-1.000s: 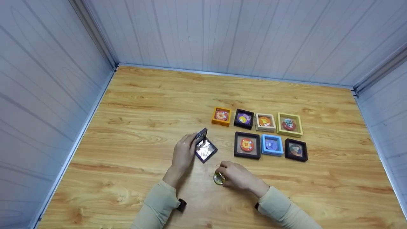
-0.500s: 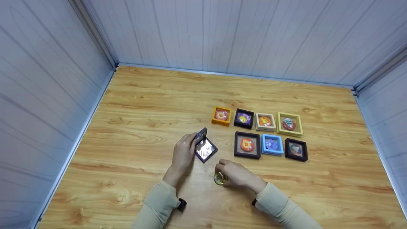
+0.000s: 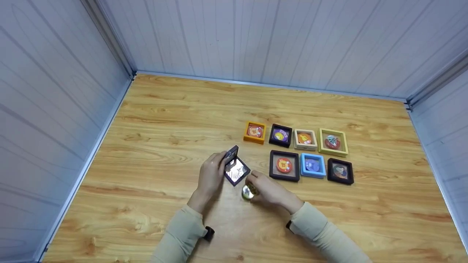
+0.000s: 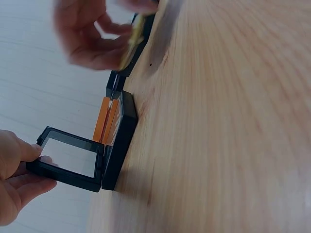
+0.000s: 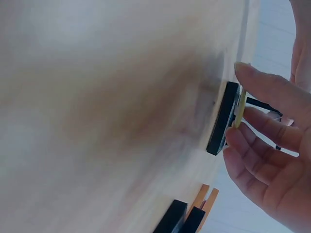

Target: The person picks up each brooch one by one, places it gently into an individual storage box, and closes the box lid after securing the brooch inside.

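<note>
A black hinged display frame [image 3: 236,171] with clear film windows stands opened on the wooden table. My left hand [image 3: 211,172] pinches its raised lid [image 4: 68,158] between thumb and fingers, while the lower half rests on the table. My right hand [image 3: 268,190] holds a round yellow-green badge [image 3: 248,192] by its edge, just off the near right side of the frame. Seen edge-on in the right wrist view, the badge [image 5: 240,109] sits between thumb and fingers, in front of the black frame's base [image 5: 224,119]. In the left wrist view the right hand is blurred.
Two rows of small frames holding round badges lie right of the hands. They include an orange frame [image 3: 255,132], a large black one [image 3: 284,166], a light blue one [image 3: 313,166] and a yellow one [image 3: 333,142]. White panel walls [image 3: 248,40] border the table.
My right hand has lifted the badge and carried it away from me, closer to the opened frame. The badge is tilted more now. My left hand has stayed on the lid.
</note>
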The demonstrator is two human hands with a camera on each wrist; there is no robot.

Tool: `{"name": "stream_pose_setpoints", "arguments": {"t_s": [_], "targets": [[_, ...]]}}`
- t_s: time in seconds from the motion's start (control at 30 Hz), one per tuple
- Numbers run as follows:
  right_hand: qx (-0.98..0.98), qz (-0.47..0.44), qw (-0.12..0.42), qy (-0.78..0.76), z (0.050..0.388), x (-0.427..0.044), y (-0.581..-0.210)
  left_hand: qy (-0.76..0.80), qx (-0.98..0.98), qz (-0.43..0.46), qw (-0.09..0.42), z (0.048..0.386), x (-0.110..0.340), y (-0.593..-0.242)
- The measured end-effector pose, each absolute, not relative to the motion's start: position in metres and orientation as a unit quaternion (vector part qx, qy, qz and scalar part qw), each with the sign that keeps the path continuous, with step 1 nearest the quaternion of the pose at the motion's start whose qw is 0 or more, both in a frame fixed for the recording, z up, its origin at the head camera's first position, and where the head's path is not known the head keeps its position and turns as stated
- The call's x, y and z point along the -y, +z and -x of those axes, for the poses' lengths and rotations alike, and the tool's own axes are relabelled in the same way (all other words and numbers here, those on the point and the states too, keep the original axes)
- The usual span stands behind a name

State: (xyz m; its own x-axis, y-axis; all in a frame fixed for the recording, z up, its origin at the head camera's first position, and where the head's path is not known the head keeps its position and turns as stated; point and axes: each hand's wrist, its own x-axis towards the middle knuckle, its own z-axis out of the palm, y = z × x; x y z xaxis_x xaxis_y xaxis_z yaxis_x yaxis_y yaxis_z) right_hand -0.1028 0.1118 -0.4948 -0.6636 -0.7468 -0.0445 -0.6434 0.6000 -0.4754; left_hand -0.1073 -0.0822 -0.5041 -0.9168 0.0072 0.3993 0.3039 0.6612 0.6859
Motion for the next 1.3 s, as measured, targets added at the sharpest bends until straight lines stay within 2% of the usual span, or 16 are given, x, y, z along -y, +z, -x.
{"name": "stream_pose_setpoints", "arguments": {"t_s": [0.57,1.3], "targets": [[-0.912,0.294,0.092,-0.270,0.129,-0.083,-0.496,-0.402,0.894,0.086,0.179,0.108,0.083,-0.502],[-0.920,0.243,0.089,-0.295,0.146,-0.069,-0.510,-0.399,0.893,0.086,0.188,0.108,0.082,-0.502]]}}
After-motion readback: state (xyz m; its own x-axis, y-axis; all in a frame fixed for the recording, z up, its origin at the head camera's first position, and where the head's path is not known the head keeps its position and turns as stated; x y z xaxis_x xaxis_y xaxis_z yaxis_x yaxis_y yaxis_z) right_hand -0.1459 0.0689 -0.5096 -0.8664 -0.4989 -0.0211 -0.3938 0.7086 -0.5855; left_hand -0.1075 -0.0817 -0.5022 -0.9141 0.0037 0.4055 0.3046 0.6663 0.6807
